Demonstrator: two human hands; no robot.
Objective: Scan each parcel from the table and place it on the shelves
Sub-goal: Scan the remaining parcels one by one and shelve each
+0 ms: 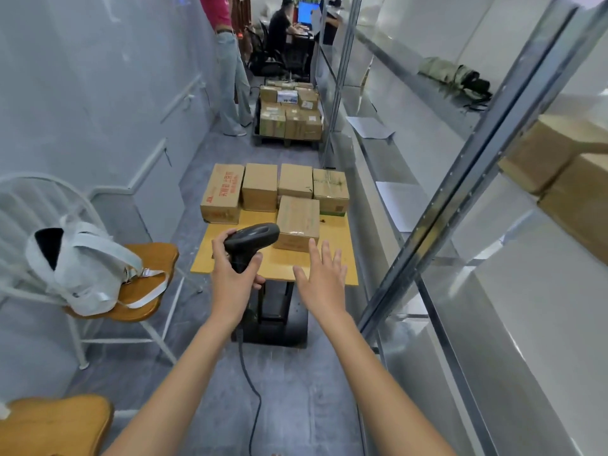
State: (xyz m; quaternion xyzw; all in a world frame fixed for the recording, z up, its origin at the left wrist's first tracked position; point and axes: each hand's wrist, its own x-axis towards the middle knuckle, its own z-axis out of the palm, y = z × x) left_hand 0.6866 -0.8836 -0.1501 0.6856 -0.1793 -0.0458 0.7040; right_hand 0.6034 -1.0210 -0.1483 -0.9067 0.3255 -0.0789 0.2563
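Several cardboard parcels stand on a small yellow table (335,268) ahead of me. The nearest parcel (297,222) sits alone in front of a back row, which includes a printed box (222,192) at the left. My left hand (232,268) grips the handle of a black barcode scanner (253,238), whose head points toward the nearest parcel. My right hand (320,278) hovers open with spread fingers just short of that parcel, touching nothing. Metal shelves (427,225) run along my right, with cardboard boxes (559,172) on an upper level.
A white chair with a wooden seat holds a pale bag (82,268) at my left. A cart of more parcels (289,116) stands farther down the aisle beside a standing person (230,60). Another person sits at a desk at the far end. The scanner's cable (250,383) trails over the floor.
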